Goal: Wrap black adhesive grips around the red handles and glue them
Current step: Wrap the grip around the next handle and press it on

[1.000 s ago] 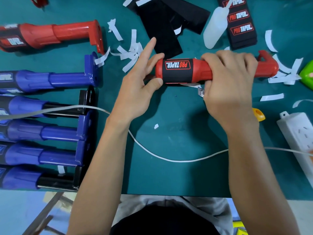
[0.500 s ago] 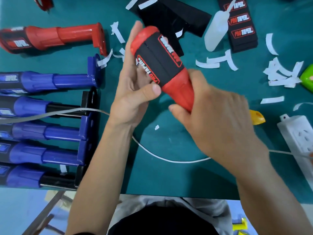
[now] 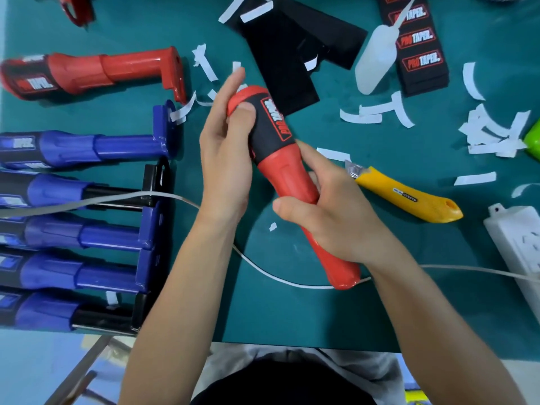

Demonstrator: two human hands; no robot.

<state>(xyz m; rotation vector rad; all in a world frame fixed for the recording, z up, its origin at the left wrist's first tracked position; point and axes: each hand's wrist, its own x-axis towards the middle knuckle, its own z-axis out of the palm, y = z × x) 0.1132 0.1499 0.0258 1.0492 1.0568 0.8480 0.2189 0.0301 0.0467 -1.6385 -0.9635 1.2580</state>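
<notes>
Gripping the lower shaft of the red handle (image 3: 282,173), the right hand (image 3: 330,226) curls thumb and fingers round it and holds it tilted over the green mat (image 3: 292,317), butt end just above the white cable (image 3: 263,270); a hard twist here could snag that cable, I judge. Further up, the left hand (image 3: 225,159) clasps the wrapped end, thumb pressed on the black grip (image 3: 268,135), fingers behind it; the seam is hidden, so I cannot tell whether it is closed; uneven pressure may lift or wrinkle an edge before glue sets. Just beside the right hand lies the yellow knife (image 3: 409,197), blade tip bared toward it; a careless reach risks a cut. Farther off, the glue bottle (image 3: 377,62) lies on its side, nozzle over the stack of spare grips (image 3: 420,62); it could leak onto them; loose white backing strips (image 3: 362,116) could stick to wet glue.
</notes>
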